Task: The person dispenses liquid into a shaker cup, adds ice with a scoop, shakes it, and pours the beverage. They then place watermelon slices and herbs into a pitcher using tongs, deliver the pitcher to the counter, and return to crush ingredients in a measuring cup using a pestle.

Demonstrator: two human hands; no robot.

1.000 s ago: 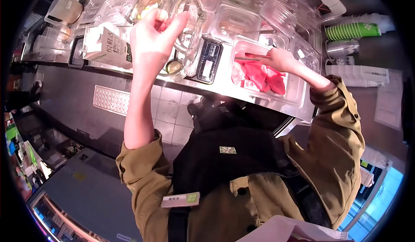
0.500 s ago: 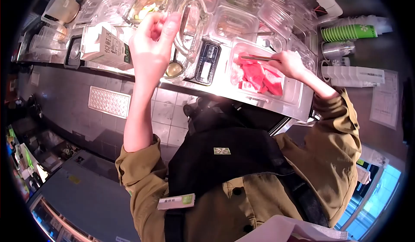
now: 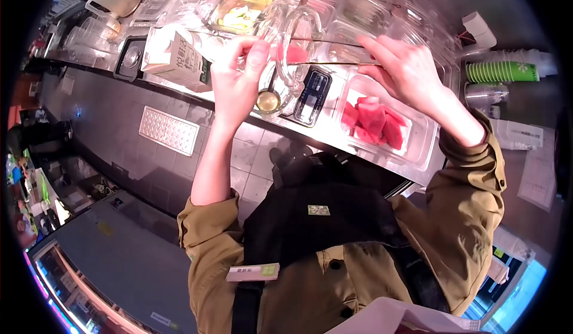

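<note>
My right hand (image 3: pixel 412 71) is closed on long thin metal tongs (image 3: pixel 337 64), which point left. Between their tips is a piece of red fruit, apparently watermelon (image 3: pixel 293 53), beside or inside a clear vessel (image 3: pixel 310 26). My left hand (image 3: pixel 239 74) is closed at the near left side of this vessel. Glare and overlapping clear plastic blur the vessel's outline and my left fingertips. Below my right hand, a clear tub (image 3: pixel 421 146) holds several red fruit pieces (image 3: pixel 373 119). A round-bowled ladle (image 3: pixel 268 101) rests just right of my left wrist.
A milk carton (image 3: pixel 173 56) stands left of my left hand. Near the counter edge lies a black digital scale-like device (image 3: pixel 313 95). Clear containers (image 3: pixel 358 14) fill the back, one with yellow pieces (image 3: pixel 239 19). Green stacked cups (image 3: pixel 500 71) are at right.
My right hand has lifted away from the fruit tub and moved up and left, carrying a fruit piece in the tongs to the clear vessel. The whole view has shifted slightly.
</note>
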